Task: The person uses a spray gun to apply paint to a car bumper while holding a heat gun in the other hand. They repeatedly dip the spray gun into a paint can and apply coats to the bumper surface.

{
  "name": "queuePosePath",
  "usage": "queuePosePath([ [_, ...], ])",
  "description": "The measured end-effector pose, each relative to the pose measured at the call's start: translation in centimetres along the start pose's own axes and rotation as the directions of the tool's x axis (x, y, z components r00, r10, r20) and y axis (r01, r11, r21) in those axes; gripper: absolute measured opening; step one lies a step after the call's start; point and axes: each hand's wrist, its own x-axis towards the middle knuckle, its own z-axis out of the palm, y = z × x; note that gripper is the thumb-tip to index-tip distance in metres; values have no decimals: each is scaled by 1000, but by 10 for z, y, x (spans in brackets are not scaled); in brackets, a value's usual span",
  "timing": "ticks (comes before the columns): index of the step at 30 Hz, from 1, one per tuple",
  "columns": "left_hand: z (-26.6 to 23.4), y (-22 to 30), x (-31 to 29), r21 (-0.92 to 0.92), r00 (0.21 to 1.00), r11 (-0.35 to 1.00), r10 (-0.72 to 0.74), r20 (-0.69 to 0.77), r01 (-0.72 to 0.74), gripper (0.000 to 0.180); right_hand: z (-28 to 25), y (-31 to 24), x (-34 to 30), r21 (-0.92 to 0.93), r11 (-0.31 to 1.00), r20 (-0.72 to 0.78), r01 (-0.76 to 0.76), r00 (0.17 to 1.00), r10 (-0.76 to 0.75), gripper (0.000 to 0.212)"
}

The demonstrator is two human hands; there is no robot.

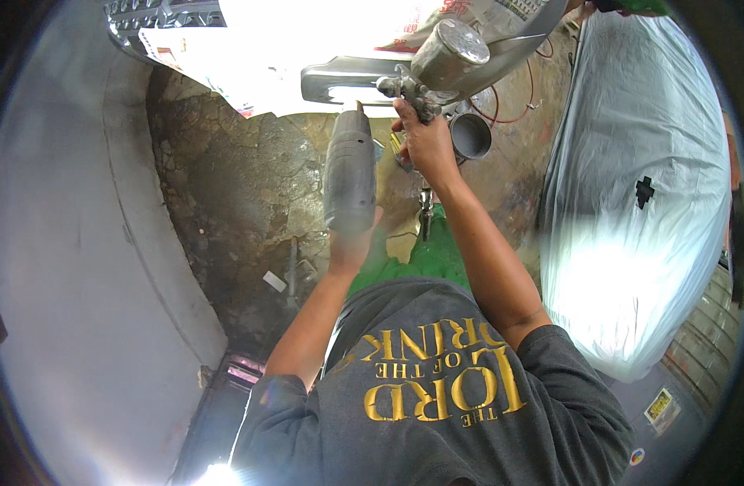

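Fingers of my right hand (430, 147) curl round the spray gun (411, 95), metal cup (450, 58) beyond them, perhaps for gravity feed; my left fingers (378, 216) clasp the dark blower (349, 174) behind, likely avoiding its nozzle (353, 106).

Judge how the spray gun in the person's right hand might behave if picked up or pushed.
The spray gun likely feels top-heavy, since its bulky metal cup sits out beyond the right hand. It probably won't flex, as it looks like rigid metal. Laid down and pushed, it may roll or tip, because the cup is round.
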Motion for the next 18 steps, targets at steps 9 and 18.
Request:
queuePosePath([
  [9, 43, -9, 12, -287, 995, 954, 77, -57, -91, 28, -79, 14, -24, 31, 999, -187, 11, 982, -5, 56],
  [18, 44, -29, 2, -292, 995, 954, -90, -49, 71, 20, -90, 37, -47, -28, 998, -279, 59, 958, -64, 50],
])
